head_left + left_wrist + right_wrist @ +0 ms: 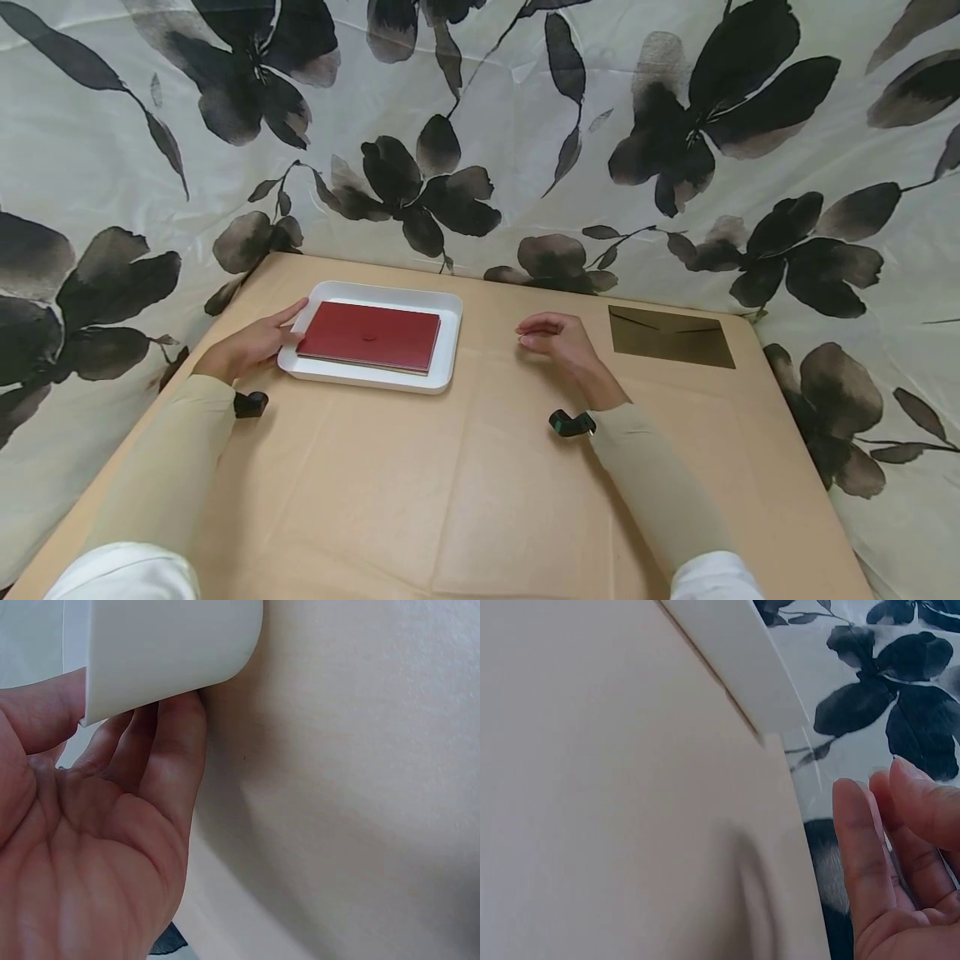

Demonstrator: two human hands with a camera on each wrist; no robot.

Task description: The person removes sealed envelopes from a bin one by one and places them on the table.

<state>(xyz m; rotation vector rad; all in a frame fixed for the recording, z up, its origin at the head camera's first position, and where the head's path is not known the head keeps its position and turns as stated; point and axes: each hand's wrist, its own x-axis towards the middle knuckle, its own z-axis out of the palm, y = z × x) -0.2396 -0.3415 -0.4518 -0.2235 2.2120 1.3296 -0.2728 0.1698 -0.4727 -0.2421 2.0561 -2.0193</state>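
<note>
A shallow white tray (448,367) stands on the left part of the table. In it lies a flat red piece like an envelope or folder (367,333), with pale layered edges along its near side. My left hand (255,346) grips the tray's left side. In the left wrist view, the thumb of that hand (97,825) is at the rim and its fingers reach under the tray wall (165,652). My right hand (562,337) hovers right of the tray, fingers loosely bent and holding nothing. A gold-brown envelope (671,336) lies beyond it on the right.
The table (450,500) has a light tan, faintly creased top. A floral cloth (525,125) hangs behind its far edge and shows at both sides. Dark devices sit at both wrists, one at the right wrist (572,423).
</note>
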